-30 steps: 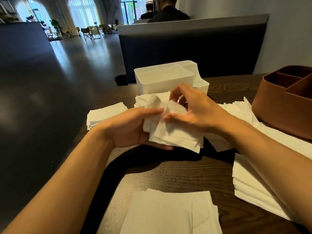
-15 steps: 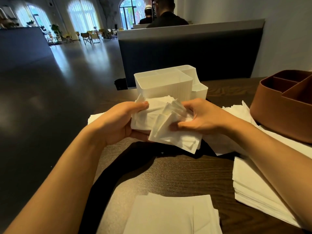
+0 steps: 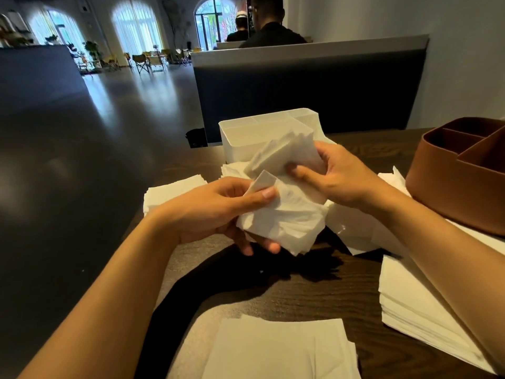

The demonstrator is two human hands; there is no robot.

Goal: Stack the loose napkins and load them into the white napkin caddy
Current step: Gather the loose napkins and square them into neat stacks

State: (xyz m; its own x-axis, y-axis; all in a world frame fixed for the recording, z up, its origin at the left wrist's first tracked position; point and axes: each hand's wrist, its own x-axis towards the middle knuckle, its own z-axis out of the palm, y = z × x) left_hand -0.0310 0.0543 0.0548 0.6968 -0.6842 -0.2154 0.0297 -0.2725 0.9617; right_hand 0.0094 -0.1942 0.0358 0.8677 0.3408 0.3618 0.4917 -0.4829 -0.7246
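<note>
Left hand (image 3: 218, 212) and right hand (image 3: 336, 170) each grip part of an untidy napkin bundle (image 3: 287, 214); the white caddy (image 3: 262, 135) looks unloaded, with 4 napkin piles on the table

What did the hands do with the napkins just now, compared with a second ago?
The right hand lifted a small stack of napkins up toward the white caddy, splitting it from the bundle the left hand holds. The piles on the table and the brown caddy stayed put.
</note>
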